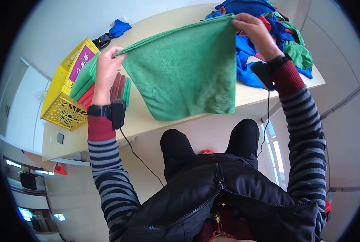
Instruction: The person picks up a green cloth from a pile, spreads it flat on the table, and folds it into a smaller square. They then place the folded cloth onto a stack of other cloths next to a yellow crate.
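A green cloth [184, 72] hangs stretched between my two hands, its top edge folded over and running taut. My left hand [108, 66] pinches the upper left corner, beside a stack of folded cloths. The upper right corner is gripped by my right hand [257, 34], near a loose heap of cloths. The lower part of the green cloth drops past the front edge of the table [147, 20]. Folded green cloths [83, 78], red cloths [86, 98] and brown cloths [117, 86] sit by my left wrist, partly hidden by it.
A yellow plastic crate [53, 99] with a purple panel stands at the table's left. Blue, green and red cloths [248, 68] lie crumpled at the right. A blue cloth [119, 28] rests at the back left. A phone-like dark object [60, 138] lies near the left corner.
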`<move>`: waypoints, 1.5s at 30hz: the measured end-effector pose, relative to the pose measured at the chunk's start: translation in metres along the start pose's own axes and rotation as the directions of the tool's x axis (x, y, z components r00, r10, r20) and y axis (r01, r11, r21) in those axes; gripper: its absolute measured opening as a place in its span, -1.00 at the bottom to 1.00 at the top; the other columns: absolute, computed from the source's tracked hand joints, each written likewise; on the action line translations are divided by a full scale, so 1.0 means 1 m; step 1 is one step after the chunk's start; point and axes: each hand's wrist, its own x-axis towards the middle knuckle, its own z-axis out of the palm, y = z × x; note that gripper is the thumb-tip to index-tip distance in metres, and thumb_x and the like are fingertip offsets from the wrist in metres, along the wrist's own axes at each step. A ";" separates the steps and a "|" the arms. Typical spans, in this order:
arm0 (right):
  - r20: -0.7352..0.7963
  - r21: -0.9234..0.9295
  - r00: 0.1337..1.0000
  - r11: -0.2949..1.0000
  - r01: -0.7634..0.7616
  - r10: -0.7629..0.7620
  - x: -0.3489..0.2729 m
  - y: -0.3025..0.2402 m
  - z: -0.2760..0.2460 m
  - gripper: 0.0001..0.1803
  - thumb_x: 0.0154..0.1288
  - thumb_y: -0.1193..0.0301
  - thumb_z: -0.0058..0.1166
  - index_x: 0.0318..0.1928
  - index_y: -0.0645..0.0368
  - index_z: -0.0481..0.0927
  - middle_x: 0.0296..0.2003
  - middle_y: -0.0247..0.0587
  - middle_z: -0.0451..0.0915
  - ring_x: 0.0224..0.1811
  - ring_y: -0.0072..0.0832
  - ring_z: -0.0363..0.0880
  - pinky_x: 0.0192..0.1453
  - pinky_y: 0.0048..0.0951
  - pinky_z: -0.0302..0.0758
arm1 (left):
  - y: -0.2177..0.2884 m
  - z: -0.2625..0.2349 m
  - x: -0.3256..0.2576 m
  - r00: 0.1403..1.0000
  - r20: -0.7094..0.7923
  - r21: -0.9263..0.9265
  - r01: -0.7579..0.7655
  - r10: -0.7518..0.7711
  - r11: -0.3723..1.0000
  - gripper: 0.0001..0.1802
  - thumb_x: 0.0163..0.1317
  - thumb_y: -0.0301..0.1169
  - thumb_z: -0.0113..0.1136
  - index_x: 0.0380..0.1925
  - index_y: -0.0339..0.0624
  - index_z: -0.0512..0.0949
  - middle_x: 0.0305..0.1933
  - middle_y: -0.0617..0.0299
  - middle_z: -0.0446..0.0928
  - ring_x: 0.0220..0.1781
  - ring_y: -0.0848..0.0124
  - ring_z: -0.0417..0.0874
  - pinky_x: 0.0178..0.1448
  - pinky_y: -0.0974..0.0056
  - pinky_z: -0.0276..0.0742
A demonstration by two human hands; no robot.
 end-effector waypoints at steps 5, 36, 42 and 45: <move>0.067 -0.075 0.984 0.984 -0.161 0.166 0.036 0.015 0.028 -0.81 0.47 0.32 0.10 -0.04 0.13 0.65 -0.18 -0.41 0.66 -0.18 -0.67 0.63 -0.03 -0.64 0.48 | -0.020 -0.001 0.026 0.996 -0.083 0.081 0.022 -0.015 0.997 -0.91 0.29 -0.45 0.28 -0.26 -0.24 0.64 -0.56 0.42 0.46 -0.58 0.65 0.39 -0.49 0.42 0.32; 0.426 -0.334 0.902 0.914 0.229 -0.071 -0.193 0.097 0.152 -0.52 0.09 0.54 0.29 0.07 0.17 0.54 0.04 -0.14 0.56 0.12 -0.19 0.52 0.18 -0.25 0.49 | -0.068 0.163 -0.172 0.920 0.138 0.349 -0.391 0.366 0.852 -0.93 0.19 -0.47 0.20 -0.43 -0.13 0.50 -0.37 0.14 0.49 -0.37 0.16 0.61 -0.32 0.10 0.53; 0.370 -0.522 0.920 0.790 0.323 -0.132 -0.203 0.076 0.175 -0.51 -0.01 0.54 0.31 0.01 0.15 0.52 0.04 -0.12 0.53 0.10 -0.07 0.48 0.20 -0.13 0.45 | -0.187 0.081 -0.103 0.948 -0.319 0.688 0.220 0.016 0.691 -0.76 0.30 -0.18 0.22 -0.30 -0.10 0.66 -0.32 0.01 0.61 -0.15 0.00 0.66 -0.07 -0.06 0.55; 0.355 -0.556 0.920 0.753 0.350 -0.165 -0.203 0.086 0.187 -0.55 0.00 0.54 0.28 -0.03 0.16 0.52 0.03 -0.13 0.52 0.09 -0.08 0.48 0.20 -0.12 0.44 | -0.203 0.075 -0.090 0.888 -0.155 0.685 0.412 -0.433 0.601 -0.67 0.20 -0.16 0.26 -0.21 -0.18 0.67 -0.13 -0.04 0.66 0.00 0.01 0.66 0.05 -0.01 0.57</move>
